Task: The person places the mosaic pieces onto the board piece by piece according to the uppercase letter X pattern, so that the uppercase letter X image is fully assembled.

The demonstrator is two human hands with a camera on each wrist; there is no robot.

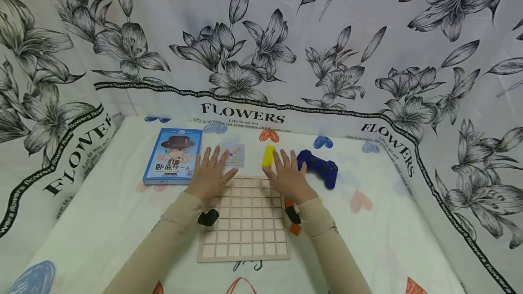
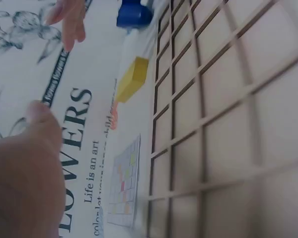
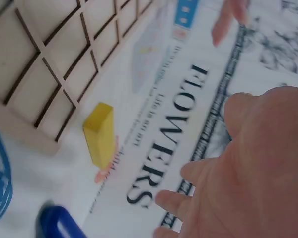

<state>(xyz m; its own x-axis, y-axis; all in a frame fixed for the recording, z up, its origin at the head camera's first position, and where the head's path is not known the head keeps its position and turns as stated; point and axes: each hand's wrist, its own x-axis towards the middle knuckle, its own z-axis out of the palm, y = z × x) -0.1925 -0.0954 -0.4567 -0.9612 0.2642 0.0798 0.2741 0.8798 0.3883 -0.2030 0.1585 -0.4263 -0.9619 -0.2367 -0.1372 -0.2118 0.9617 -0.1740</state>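
A pale wooden grid board with many square cells lies flat in the middle of the white cloth. My left hand is spread over its far left corner, fingers straight and nothing held. Over the far right corner my right hand is spread too, also holding nothing. A yellow block lies just beyond the board, beside the right fingertips in the head view. Left of it is a small card with a coloured grid pattern. The right wrist view shows the yellow block apart from the hand.
At the left lies a blue box with a hatted cartoon figure. A dark blue game controller sits right of my right hand. Orange pieces lie by the board's right edge, partly hidden by the right wrist. A flower-printed curtain rises behind.
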